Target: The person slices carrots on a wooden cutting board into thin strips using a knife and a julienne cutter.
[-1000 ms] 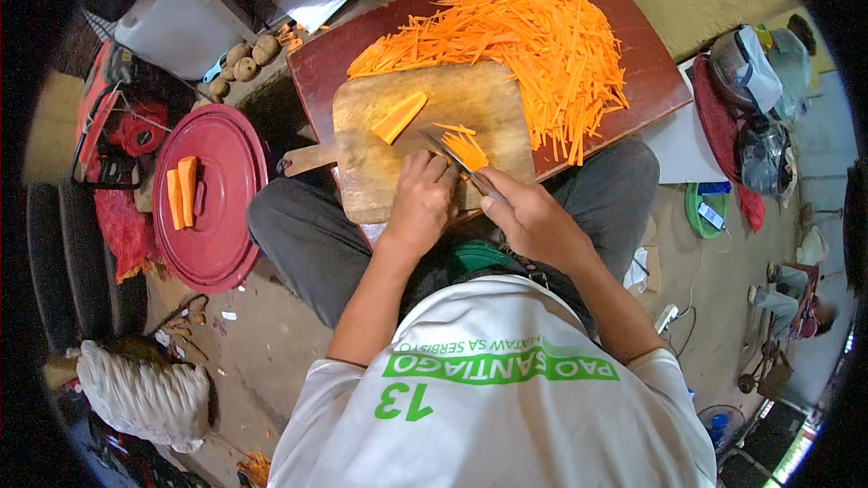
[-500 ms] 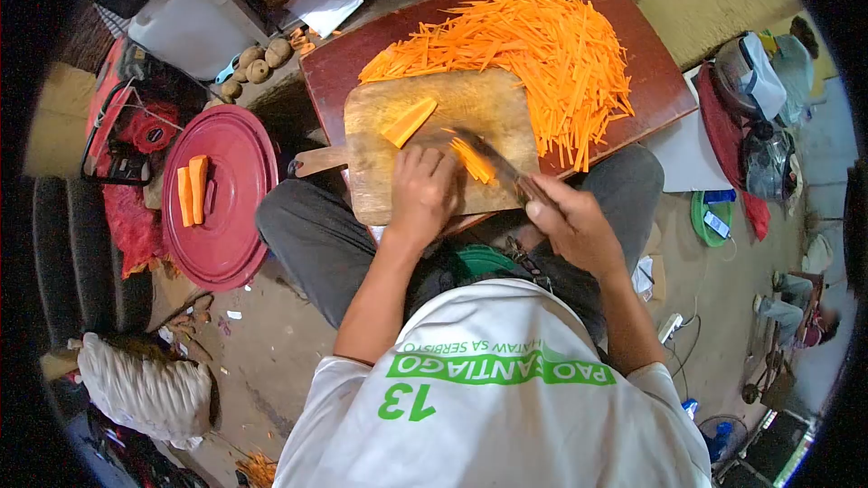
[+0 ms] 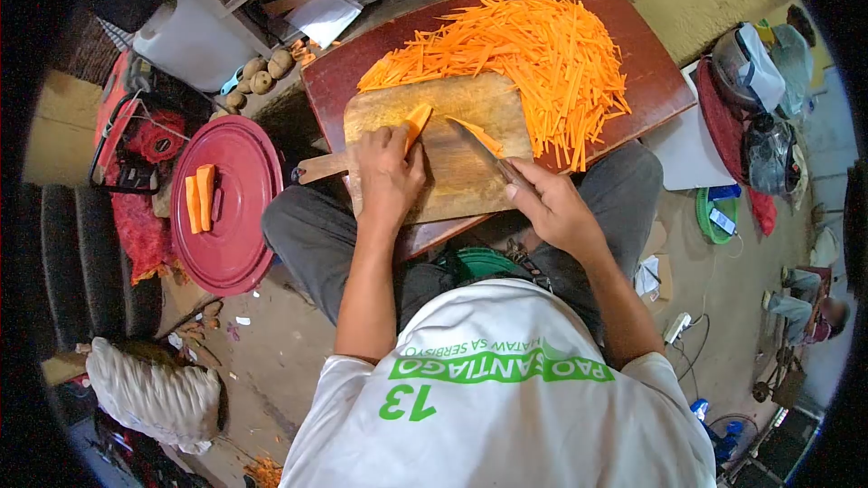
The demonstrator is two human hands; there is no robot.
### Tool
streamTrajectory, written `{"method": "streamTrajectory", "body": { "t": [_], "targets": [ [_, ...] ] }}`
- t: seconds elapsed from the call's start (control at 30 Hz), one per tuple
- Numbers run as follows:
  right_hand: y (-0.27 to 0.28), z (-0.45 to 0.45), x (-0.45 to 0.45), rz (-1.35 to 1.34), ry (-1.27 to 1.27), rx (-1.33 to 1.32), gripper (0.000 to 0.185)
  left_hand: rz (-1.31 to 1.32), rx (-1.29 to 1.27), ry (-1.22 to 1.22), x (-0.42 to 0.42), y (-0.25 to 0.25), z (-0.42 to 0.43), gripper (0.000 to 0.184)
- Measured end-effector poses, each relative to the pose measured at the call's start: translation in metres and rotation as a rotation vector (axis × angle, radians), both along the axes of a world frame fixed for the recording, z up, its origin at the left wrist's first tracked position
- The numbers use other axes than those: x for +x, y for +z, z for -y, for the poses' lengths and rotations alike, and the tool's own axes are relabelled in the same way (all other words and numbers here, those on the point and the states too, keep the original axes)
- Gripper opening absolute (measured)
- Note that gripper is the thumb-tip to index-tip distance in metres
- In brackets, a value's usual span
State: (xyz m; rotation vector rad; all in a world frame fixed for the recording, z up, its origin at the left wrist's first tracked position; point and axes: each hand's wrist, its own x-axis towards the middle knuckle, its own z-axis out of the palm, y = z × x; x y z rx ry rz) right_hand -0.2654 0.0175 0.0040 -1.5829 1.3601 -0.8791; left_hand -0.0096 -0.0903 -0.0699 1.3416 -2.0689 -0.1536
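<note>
A wooden cutting board [image 3: 452,194] with a handle at its left lies at the near edge of a red-brown table [image 3: 655,81]. My left hand [image 3: 389,163] is closed on a carrot piece [image 3: 417,121] at the board's left half. The handle of a knife [image 3: 477,142] is in my right hand [image 3: 553,203], at the board's right edge. The blade points up and left, against some cut carrot [image 3: 485,140] on the board. Behind and to the right of the board spreads a large heap of carrot strips [image 3: 551,54].
On the left, a red round lid [image 3: 244,181] bears carrot pieces [image 3: 200,199]. Brown round vegetables [image 3: 261,81] lie behind it. A green basket [image 3: 714,217] with a phone stands at right. A white sack [image 3: 154,393] lies lower left. A seated person [image 3: 805,298] is far right.
My left hand has moved left and up onto the carrot piece. The knife in my right hand has shifted left, and the cut carrot beside it has moved toward the right.
</note>
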Motion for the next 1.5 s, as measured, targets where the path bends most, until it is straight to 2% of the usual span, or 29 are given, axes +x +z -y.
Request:
{"method": "streamTrajectory", "body": {
  "t": [0.13, 0.23, 0.33, 0.43, 0.53, 0.63, 0.73, 0.83, 0.93, 1.1, 1.23, 1.33, 1.5],
  "targets": [
    [-0.012, -0.001, 0.014, 0.095, -0.028, -0.002, 0.04, 0.187, 0.007, 0.019, 0.0, 0.011, -0.005, 0.038],
    [-0.006, -0.001, 0.015, 0.152, -0.052, 0.157, 0.044, 0.097, 0.014, 0.015, -0.001, 0.006, -0.001, 0.037],
    [-0.01, 0.0, 0.018, 0.329, -0.132, 0.341, 0.046, 0.015, -0.1, 0.012, -0.008, 0.004, 0.004, 0.037],
    [-0.013, 0.004, 0.014, 0.462, -0.136, 0.375, 0.044, 0.003, -0.105, 0.025, -0.008, 0.003, 0.009, 0.037],
    [-0.022, 0.006, 0.011, 0.578, -0.127, 0.37, 0.044, -0.187, 0.179, 0.024, -0.013, 0.006, 0.005, 0.034],
    [-0.023, 0.006, 0.007, 0.525, -0.122, 0.386, 0.044, -0.347, 0.247, -0.114, -0.024, 0.017, -0.021, 0.031],
    [-0.018, 0.006, 0.002, 0.451, -0.033, 0.374, 0.044, -0.404, 0.45, -0.098, -0.035, 0.033, -0.051, 0.035],
    [-0.018, 0.008, -0.003, 0.327, 0.027, 0.303, 0.045, -0.463, 0.296, -0.201, -0.024, 0.018, -0.045, 0.041],
    [-0.018, 0.013, 0.001, 0.312, 0.003, 0.266, 0.045, -0.3, 0.153, -0.074, 0.0, 0.016, -0.025, 0.046],
    [-0.013, 0.024, 0.008, 0.348, -0.022, 0.324, 0.046, -0.289, 0.288, -0.109, 0.001, 0.02, -0.023, 0.049],
    [-0.006, 0.023, 0.004, 0.291, 0.044, 0.351, 0.047, -0.409, 0.295, -0.207, -0.013, 0.016, -0.035, 0.049],
    [-0.001, 0.012, 0.0, 0.205, 0.083, 0.244, 0.046, -0.321, 0.335, -0.222, -0.017, 0.014, -0.041, 0.048],
    [0.011, -0.018, 0.001, -0.016, 0.048, 0.074, 0.045, -0.114, 0.213, -0.269, -0.018, 0.01, -0.044, 0.046]
  ]
}}
